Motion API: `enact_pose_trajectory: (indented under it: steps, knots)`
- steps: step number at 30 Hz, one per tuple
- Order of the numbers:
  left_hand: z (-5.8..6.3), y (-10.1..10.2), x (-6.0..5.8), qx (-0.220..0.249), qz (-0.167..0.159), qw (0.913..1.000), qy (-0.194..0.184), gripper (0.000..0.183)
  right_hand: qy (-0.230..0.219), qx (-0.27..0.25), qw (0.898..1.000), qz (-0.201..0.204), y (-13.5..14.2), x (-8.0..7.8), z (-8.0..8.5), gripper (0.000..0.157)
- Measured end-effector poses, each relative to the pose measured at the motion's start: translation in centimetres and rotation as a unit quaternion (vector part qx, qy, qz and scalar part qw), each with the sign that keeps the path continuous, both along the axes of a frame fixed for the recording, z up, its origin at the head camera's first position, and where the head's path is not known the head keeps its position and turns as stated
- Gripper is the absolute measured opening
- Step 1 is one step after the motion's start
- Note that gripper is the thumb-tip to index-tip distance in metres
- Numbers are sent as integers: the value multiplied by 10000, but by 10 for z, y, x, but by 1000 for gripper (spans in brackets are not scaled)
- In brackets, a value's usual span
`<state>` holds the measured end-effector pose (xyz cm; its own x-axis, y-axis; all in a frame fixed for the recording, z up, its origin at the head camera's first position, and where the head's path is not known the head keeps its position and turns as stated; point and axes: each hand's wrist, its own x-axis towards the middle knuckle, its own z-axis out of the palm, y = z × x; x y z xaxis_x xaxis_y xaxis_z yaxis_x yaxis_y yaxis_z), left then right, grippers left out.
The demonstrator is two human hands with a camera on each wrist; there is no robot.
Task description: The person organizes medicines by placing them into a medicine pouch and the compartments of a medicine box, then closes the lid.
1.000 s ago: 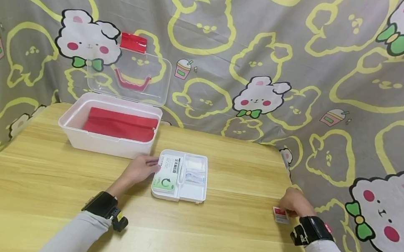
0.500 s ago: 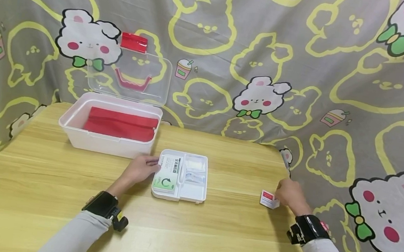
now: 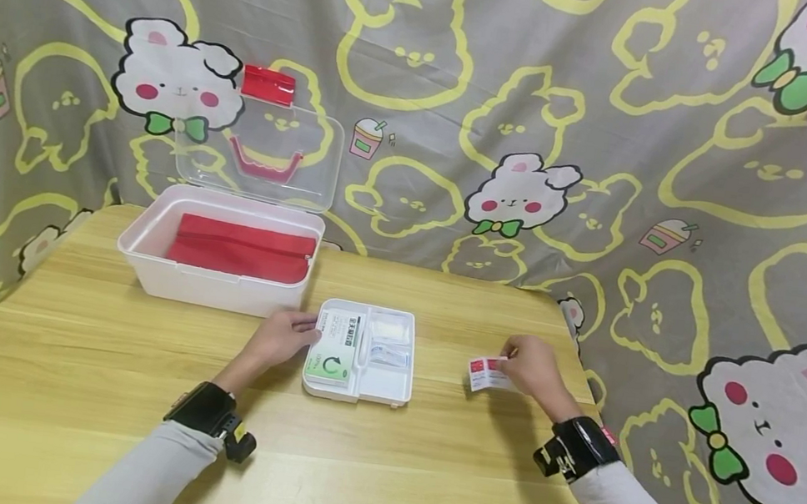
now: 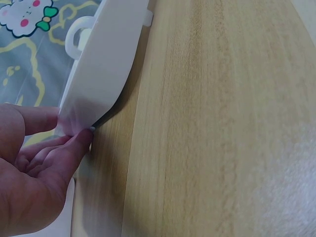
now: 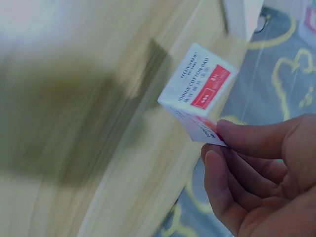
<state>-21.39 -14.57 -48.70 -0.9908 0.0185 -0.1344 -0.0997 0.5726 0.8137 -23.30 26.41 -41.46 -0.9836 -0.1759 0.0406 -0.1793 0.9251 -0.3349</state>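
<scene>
My right hand [image 3: 535, 367] pinches a strip of iodine cotton pad packets [image 5: 201, 84] between thumb and fingertips. The strip is white with red panels, bent along a fold, and held over the table right of the tray. My left hand [image 3: 281, 339] pinches the left edge of a white divided tray [image 3: 383, 384], with digits on its rim and at its underside in the left wrist view. A green-and-white carton [image 3: 332, 353] lies in the tray's left compartment. Small clear-and-blue packets [image 3: 387, 354] fill compartments on its right; the front right one shows bare.
Behind my left hand stands a white box [image 3: 217, 290], its clear lid [image 3: 258, 146] raised against the patterned curtain [image 3: 445, 38]. A red zippered pouch [image 3: 245, 249] lies inside. The wooden table [image 3: 375, 484] extends in front of the tray.
My right hand has moved left from the table's right side toward the tray, carrying the packet strip, which now shows more of its length. My left hand and the tray have stayed put.
</scene>
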Motion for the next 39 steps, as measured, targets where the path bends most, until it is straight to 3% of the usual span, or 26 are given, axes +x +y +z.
enact_pose_trajectory:
  steps: [5, 10, 14, 22, 29, 39]
  knots:
    - [0, 1, 1, 7, 8, 10000, -23, 45, 2, -406, 9991, 153, -28, -1, 3, 3]
    - [1, 0, 2, -14, 26, 10000, -81, 45, -123, -861, 9958, 283, -54, -1, 6, 13]
    - [2, 0, 3, -27, 13, 10000, -70, 45, 93, -1067, 9930, 488, -71, 0, 8, 16]
    - [1, 1, 3, -7, -5, 10000, -49, 45, 348, -1418, 9885, 396, -92, 7, 6, 13]
    - [1, 0, 2, 22, 23, 10000, -82, 45, 446, -1943, 9787, 482, -108, 20, 2, 11]
    - [1, 1, 2, 44, 30, 9999, -120, 46, 589, -1505, 9795, 1202, -131, 35, -15, 15]
